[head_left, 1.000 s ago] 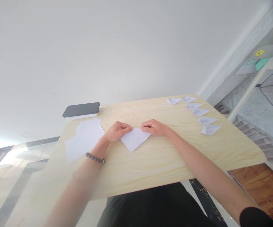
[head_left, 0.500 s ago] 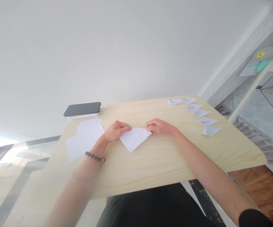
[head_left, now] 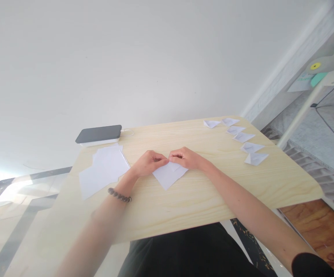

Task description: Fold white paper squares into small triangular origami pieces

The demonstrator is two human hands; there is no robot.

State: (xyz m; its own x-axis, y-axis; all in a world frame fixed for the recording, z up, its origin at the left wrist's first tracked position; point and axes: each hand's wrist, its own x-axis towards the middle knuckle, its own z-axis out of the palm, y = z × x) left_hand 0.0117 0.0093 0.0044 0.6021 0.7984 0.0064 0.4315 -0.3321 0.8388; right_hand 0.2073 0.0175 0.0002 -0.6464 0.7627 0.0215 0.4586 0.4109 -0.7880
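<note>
A white folded sheet of paper [head_left: 169,177] lies over the middle of the table, one corner pointing toward me. My left hand [head_left: 151,162] pinches its far edge between thumb and fingers. Right beside it, my right hand [head_left: 183,157] pinches the same edge, and the two sets of fingertips meet near its middle. The fingers cover part of that far edge. Several folded paper boats [head_left: 243,137] stand in a curved row on the right side of the table.
Loose white paper sheets [head_left: 106,167] overlap at the table's left. Behind them lies a dark-topped, white-sided flat device [head_left: 99,134] with a white cable. The wooden table [head_left: 201,204] meets a pale wall [head_left: 155,69]. A jointed white stand [head_left: 302,111] rises at the right.
My hands have come together along the paper's far edge, from its two ends to the middle. The paper has shifted slightly right and toward me.
</note>
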